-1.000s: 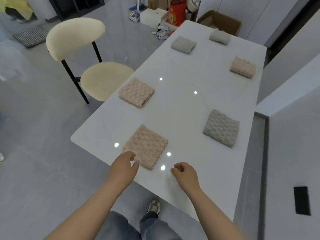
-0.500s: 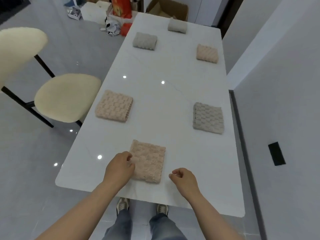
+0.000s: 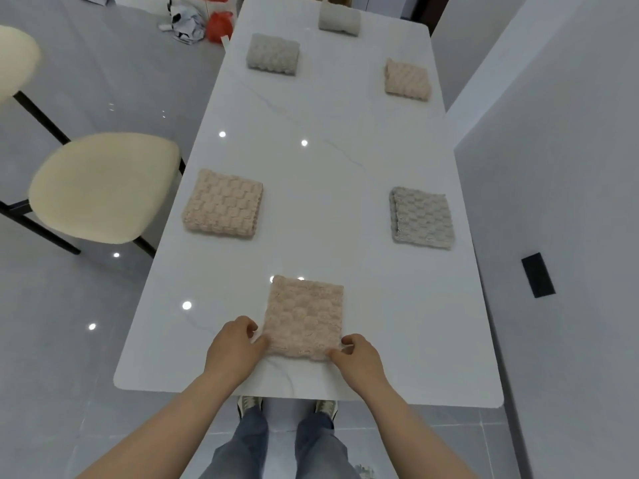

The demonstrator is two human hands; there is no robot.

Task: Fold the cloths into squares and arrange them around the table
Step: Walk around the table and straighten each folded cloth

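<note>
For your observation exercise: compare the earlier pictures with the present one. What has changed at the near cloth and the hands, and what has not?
The right hand moved left to the near pink cloth and now touches its near right corner. The left hand stayed at its left edge. The cloth now lies square to the table edge. The other five folded cloths kept their places.
</note>
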